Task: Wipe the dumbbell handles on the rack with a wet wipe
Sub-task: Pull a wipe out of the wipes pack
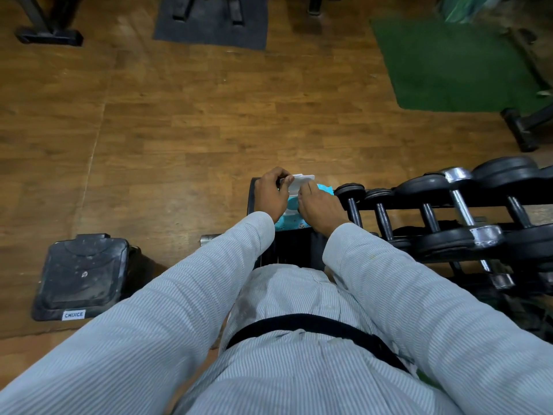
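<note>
A light blue wet wipe pack (324, 188) lies on the left end of the black dumbbell rack (419, 205), its white flip lid (300, 182) raised. My left hand (270, 193) pinches the lid's left edge. My right hand (318, 206) rests on the pack with its fingers curled at the opening under the lid. Several dumbbells (380, 211) with dark handles and black plates lie across the rack to the right; one (462, 205) has a chrome handle and chrome ends. Most of the pack is hidden by my hands.
A black square weight block (80, 275) labelled CHOICE sits on the wooden floor at lower left. A green mat (454, 67) lies at upper right, a grey mat (212, 20) with machine feet at the top. A black stand foot (522, 128) is at right.
</note>
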A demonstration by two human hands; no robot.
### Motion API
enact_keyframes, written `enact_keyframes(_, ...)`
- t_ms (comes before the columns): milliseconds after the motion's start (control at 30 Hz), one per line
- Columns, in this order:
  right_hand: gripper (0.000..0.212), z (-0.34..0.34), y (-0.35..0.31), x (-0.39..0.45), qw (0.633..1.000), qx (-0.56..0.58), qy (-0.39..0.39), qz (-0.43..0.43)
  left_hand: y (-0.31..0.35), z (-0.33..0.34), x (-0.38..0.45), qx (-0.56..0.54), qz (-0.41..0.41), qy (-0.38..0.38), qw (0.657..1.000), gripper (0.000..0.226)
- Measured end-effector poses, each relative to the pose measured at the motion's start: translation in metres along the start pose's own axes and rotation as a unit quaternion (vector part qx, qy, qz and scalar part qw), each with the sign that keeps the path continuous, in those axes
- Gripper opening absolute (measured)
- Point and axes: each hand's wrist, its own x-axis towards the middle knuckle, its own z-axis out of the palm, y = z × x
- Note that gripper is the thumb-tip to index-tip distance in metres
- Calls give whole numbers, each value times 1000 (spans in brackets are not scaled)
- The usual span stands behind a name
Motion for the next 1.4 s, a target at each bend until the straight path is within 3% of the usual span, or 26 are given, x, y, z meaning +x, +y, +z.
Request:
enact_keyframes(200,23,-1,-1,-5,1000,21,-1,9,-1,-1,2,3,1,1,1000,11)
enact_keyframes(433,17,-5,10,-16,981,184,41,34,3,-1,0,3,2,-3,1000,12)
enact_keyframes(567,15,-4,13,-14,989,145,24,-15,4,-1,-2,4,4,2,1000,11)
enact_keyframes(700,4,1,8,-14,986,161,46,24,3,-1,-1,1,4,3,1000,10)
enact_keyframes(800,12,3,9,-16,962,252,66,77,1,-1,-1,-8,2,0,1000,10)
enact_keyframes(933,3,5,9,-17,899,399,70,164,1,-1,-2,-5,2,-5,1000,11)
enact_keyframes(1033,11,4,8,-16,865,451,62,210,2,-1,-1,-2,3,-8,1000,11)
enact_keyframes(1133,23,-6,9,-16,933,337,36,122,1,-1,0,0,6,-9,1000,11)
enact_keyframes(1233,11,-8,5,-13,977,205,21,64,0,0,1,-1,3,-13,1000,10)
enact_keyframes(1333,7,-8,-2,-14,968,226,52,91,-1,-2,1,-1,4,-17,1000,11)
enact_keyframes(1400,12,-11,-4,-12,932,327,73,138,-1,-2,1,-4,2,-16,1000,11)
